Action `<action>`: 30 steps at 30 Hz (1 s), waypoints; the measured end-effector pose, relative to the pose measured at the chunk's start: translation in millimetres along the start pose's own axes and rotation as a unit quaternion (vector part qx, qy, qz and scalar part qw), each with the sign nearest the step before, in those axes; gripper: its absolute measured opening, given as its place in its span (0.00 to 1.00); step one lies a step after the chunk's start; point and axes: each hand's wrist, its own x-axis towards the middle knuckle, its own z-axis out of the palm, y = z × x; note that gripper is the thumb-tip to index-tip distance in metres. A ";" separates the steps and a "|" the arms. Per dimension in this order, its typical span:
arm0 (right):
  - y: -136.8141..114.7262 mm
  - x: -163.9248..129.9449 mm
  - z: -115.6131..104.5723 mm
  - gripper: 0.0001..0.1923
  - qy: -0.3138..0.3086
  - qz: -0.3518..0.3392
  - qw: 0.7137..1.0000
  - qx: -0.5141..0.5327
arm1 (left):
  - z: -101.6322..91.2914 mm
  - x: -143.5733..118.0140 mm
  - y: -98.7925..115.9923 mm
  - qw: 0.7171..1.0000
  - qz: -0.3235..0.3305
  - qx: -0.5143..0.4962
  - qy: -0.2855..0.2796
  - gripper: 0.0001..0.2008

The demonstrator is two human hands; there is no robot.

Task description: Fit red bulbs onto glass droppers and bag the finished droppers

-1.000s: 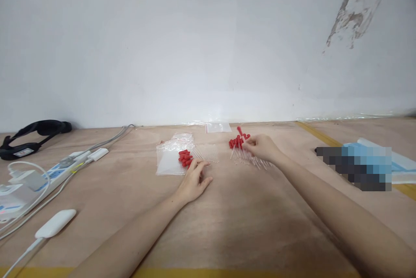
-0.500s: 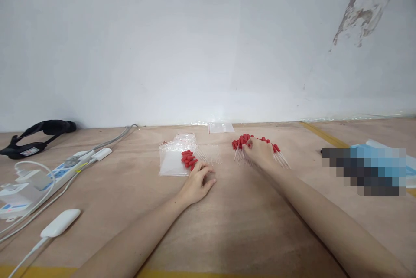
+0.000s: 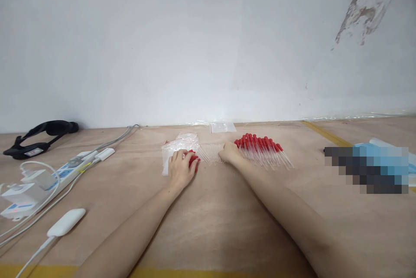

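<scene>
My left hand (image 3: 180,170) lies over a small pile of red rubber bulbs (image 3: 193,159), its fingers curled and closing on a bulb. Under and behind that hand is a clear zip bag (image 3: 166,156). My right hand (image 3: 230,153) is closed in a pinch at the right end of a row of thin clear tubes (image 3: 211,153); its fingertips are partly hidden. Just right of it, assembled droppers (image 3: 260,145), clear tubes with red bulbs on top, lie side by side in a fanned row.
A small flat zip bag (image 3: 222,127) rests by the wall. On the left are a power strip (image 3: 69,169) with plugs and cables, a white adapter (image 3: 66,222) and a black headset strap (image 3: 42,137). Blurred dark and blue items (image 3: 383,161) lie at the right.
My right hand has moved left from the assembled droppers to the loose tubes. My left hand has shifted left and turned onto the red bulbs, its fingers now over them.
</scene>
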 end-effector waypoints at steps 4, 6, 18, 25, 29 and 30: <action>-1.8 5.1 3.0 0.13 -0.019 0.039 0.999 0.008 | 3.2 1.2 -5.2 1.000 0.003 0.025 -0.015 0.07; -2.8 4.9 2.4 0.14 -0.021 0.050 0.998 0.013 | 4.5 1.2 -4.7 0.999 0.010 0.028 -0.023 0.05; 35.4 -53.6 -27.2 0.12 0.068 -0.120 0.989 0.055 | 3.3 4.1 -4.6 0.997 0.060 -0.036 0.008 0.07; 77.2 -95.8 -29.3 0.10 0.135 -0.286 0.943 0.101 | 0.6 -11.1 18.9 0.975 0.111 -0.188 -0.044 0.10; 83.0 -100.3 -24.9 0.09 0.145 -0.305 0.937 0.087 | -1.4 -23.4 37.3 0.952 0.129 -0.229 -0.155 0.10; 82.7 -100.5 -23.8 0.09 0.143 -0.310 0.936 0.082 | -1.4 -24.2 39.9 0.951 0.120 -0.232 -0.166 0.10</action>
